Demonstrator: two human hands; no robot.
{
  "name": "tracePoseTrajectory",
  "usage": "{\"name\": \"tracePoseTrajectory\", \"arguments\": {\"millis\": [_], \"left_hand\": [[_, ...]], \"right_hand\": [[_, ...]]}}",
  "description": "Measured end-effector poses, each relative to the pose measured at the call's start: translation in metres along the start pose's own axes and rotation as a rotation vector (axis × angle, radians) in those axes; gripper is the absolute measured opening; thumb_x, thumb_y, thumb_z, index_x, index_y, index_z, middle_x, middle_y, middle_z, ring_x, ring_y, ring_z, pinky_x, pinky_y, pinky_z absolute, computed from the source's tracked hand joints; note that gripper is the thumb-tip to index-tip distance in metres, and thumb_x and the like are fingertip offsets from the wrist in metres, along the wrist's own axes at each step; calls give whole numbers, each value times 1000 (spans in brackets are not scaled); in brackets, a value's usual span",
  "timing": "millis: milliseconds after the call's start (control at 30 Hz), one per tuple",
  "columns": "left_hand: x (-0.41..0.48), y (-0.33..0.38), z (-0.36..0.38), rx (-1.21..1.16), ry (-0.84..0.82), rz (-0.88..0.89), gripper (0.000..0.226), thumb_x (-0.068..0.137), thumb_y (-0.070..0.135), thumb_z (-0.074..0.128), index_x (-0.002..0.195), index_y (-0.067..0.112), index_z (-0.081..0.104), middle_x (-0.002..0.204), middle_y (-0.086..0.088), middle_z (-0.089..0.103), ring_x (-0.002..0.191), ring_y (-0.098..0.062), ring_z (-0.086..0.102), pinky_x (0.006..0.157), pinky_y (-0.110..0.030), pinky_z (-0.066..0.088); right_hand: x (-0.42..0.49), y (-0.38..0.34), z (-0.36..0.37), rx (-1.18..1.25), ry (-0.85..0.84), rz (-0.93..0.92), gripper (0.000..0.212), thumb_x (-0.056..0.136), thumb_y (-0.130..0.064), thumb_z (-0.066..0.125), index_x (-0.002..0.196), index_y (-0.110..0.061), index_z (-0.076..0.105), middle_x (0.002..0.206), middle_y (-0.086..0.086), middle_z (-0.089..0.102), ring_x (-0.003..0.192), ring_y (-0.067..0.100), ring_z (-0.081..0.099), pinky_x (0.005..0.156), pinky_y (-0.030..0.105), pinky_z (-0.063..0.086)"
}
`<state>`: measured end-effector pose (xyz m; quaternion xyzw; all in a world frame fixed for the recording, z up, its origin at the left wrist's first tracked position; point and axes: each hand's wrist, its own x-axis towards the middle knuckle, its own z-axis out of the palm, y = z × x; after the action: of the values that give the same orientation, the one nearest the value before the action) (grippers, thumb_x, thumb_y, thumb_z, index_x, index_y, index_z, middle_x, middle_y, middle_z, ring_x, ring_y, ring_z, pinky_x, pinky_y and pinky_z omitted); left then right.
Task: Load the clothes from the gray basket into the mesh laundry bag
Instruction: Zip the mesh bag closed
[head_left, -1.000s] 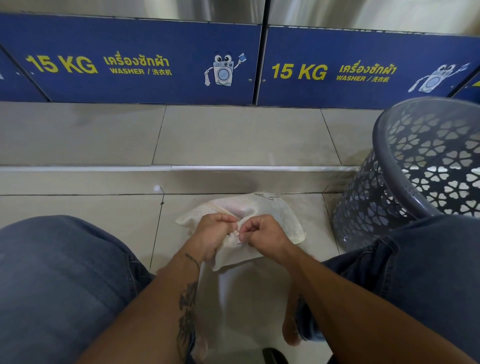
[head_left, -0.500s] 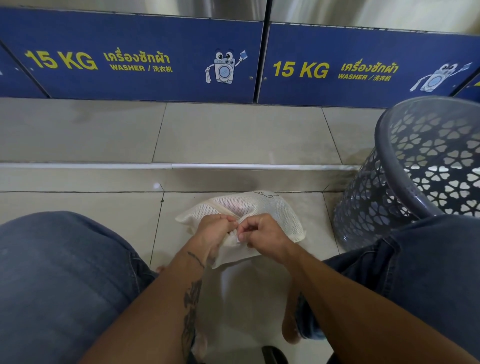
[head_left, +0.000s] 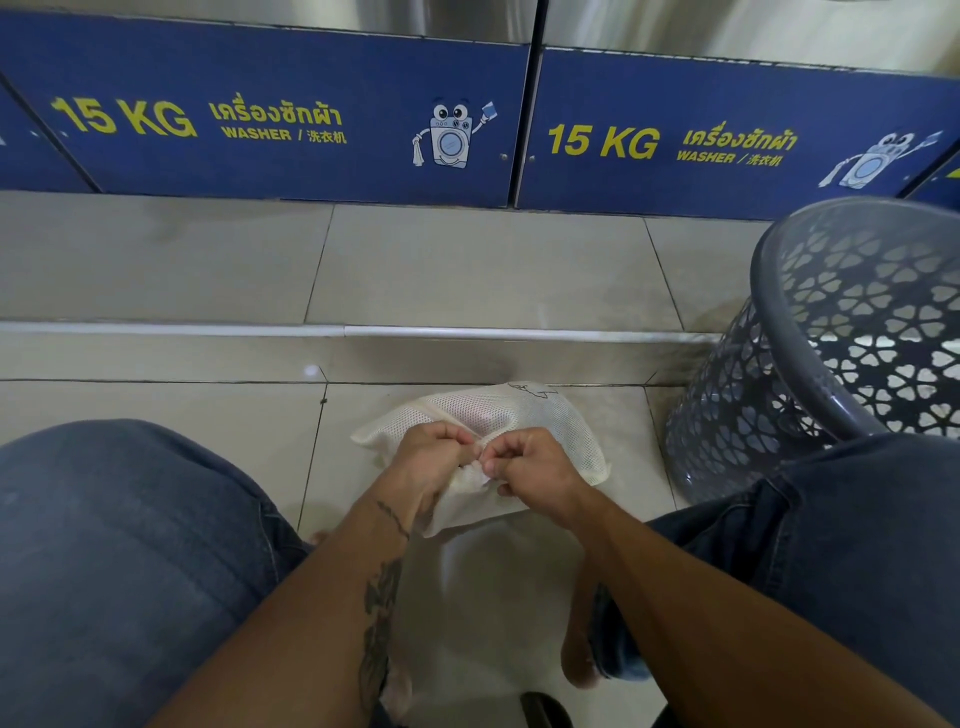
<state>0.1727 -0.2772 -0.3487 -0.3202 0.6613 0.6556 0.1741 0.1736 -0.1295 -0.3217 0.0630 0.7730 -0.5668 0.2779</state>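
A cream mesh laundry bag (head_left: 524, 415) lies on the tiled floor between my knees. My left hand (head_left: 431, 457) and my right hand (head_left: 530, 465) are both curled and pinch the bag's near edge close together at its middle. The gray basket (head_left: 810, 364) with cut-out flower holes stands at the right, just beyond my right knee. No clothes show through the part of its inside that I can see; its bottom is hidden by my leg.
A raised tiled step with a metal edge strip (head_left: 467, 332) runs across in front of the bag. Blue washer panels (head_left: 291, 119) marked 15 KG stand behind it. My jeans-clad knees (head_left: 119, 545) flank the bag.
Both hands stay on the bag's edge with small finger movements. The bag and basket have not moved.
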Motion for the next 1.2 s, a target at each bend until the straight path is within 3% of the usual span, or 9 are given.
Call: {"name": "tracePoseTrajectory", "arguments": {"millis": [133,300,567,733,933,1067,1200], "left_hand": [[-1,-1,2,86,43,81,15,67,1,76,69,16,71,72,-3,74,70,-18,69,68,-30,57],[2,-2,2,27,-35,-28,17,71,-2,71,81,11,71,86,-12,75,85,-29,71,80,-41,61],[1,-5,4,34,25,35,16,70,3,70,80,15,68,81,-6,72,77,-21,65,65,-28,52],[-2,-7,8,120,-18,138,17,78,5,63,85,20,64,89,-5,71,79,-19,65,66,-27,48],[-5,-7,17,34,10,140,25,73,-2,55,83,18,66,73,-5,68,64,-16,62,57,-25,49],[0,-4,14,-49,-90,14,23,79,-5,60,78,13,75,77,-7,75,67,-18,70,57,-25,55],[2,-1,5,-82,-236,-6,22,89,-4,59,87,10,76,82,-9,76,73,-17,71,63,-27,55]], "right_hand": [[0,-2,2,-60,-46,-12,21,85,2,67,70,-12,70,72,12,60,72,25,55,67,36,48],[1,-1,3,-79,-3,-33,24,85,0,68,68,-16,70,75,13,65,70,24,57,67,39,50],[2,-2,2,-65,-27,6,25,86,-1,68,67,-17,71,74,13,64,72,26,56,67,37,48],[-1,-1,-1,-72,-19,9,22,83,1,70,68,-14,70,75,14,63,72,25,56,68,37,48],[-3,-1,-1,-73,4,-30,27,80,4,71,63,-17,70,59,-6,62,56,2,55,66,23,47],[-3,3,-3,-30,38,-20,26,83,2,70,65,-17,71,65,-4,65,64,6,58,71,26,49],[-1,7,-8,52,60,17,23,84,2,69,68,-14,71,75,12,66,73,22,57,71,35,48]]}}
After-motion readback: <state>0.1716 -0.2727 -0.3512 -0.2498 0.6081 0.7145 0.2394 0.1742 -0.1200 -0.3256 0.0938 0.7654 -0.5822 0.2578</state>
